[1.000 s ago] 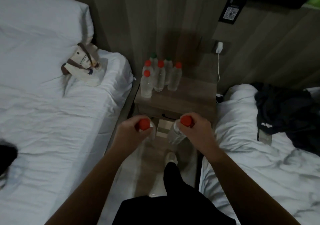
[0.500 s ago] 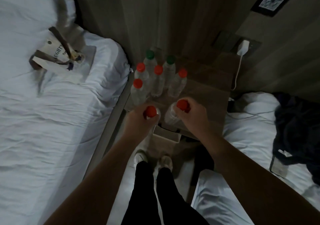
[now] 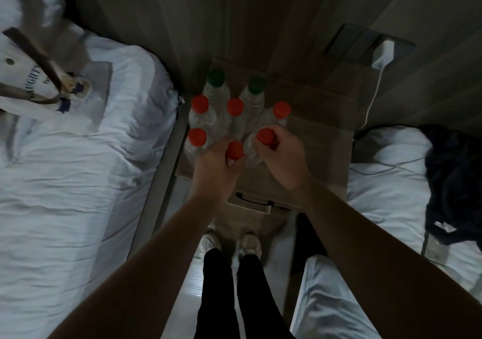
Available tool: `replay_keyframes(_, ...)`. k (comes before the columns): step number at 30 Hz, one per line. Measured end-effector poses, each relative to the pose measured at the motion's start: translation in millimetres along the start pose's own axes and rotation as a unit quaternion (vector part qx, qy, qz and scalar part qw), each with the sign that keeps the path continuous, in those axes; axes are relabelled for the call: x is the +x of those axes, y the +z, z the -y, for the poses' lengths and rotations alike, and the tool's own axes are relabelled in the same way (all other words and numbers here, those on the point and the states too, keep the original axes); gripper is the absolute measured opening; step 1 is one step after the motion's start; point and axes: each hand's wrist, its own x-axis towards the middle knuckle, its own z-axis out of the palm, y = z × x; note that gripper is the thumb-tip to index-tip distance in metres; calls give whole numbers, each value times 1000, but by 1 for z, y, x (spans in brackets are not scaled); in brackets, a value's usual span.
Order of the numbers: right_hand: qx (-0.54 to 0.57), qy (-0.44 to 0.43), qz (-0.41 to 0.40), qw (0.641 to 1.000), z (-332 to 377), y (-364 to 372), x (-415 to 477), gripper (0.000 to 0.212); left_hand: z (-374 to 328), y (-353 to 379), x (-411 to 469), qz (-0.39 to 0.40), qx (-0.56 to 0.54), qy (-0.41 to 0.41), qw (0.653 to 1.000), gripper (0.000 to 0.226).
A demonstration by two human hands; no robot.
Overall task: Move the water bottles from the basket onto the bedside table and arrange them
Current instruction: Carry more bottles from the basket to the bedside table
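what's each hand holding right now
left hand: closed around the neck of a red-capped bottle
right hand: closed around a second red-capped bottle

left hand (image 3: pixel 216 168) grips left bottle (image 3: pixel 235 150) | right hand (image 3: pixel 283 156) grips right bottle (image 3: pixel 264 135) | both at bedside table (image 3: pixel 320 140)

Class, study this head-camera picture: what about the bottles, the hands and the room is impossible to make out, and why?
1. Head view: whether the left-held bottle and right-held bottle touch the bedside table; the left hand and right hand cover their bases.
2. Basket: none shows in the frame.
3. Tote bag print: cut by the left edge, blurred.
4. Water levels: too dim.
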Motion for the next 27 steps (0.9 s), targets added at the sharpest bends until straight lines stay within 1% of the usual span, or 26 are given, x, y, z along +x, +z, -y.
replay_keyframes(3, 22, 12, 9, 1000, 3, 2, 6, 13, 0, 0, 8, -20, -1, -14, 1000, 19)
replay_keyframes(7, 9, 26, 20, 999, 5, 3, 7, 17, -1, 0, 15, -35, 12, -10, 999, 24)
replay_keyframes(11, 2, 44, 23, 999, 9, 2, 3, 27, -2, 0, 11, -28, 27, -32, 999, 27)
replay_keyframes(13, 4, 46, 16, 999, 14, 0, 0, 32, -4, -3, 6, -31, 30, -41, 998, 33)
replay_keyframes(15, 12, 51, 17, 998, 16, -4, -5, 39, -8, -6, -2, -27, 10, -47, 998, 41)
replay_keyframes(18, 42, 94, 41, 994, 19, -14, -19, 60, -11, -13, -14, 2, -40, -71, 997, 55)
replay_keyframes(20, 40, 108, 59, 992, 21, -24, -31, 67, -15, -19, -25, 19, -27, -97, 995, 61)
replay_keyframes(22, 33, 112, 84, 990, 25, -37, -45, 65, -19, -27, -38, 38, 0, -129, 991, 63)
replay_keyframes(27, -22, 109, 157, 981, 27, -68, -80, 57, -36, -44, -85, 34, -14, -129, 991, 52)
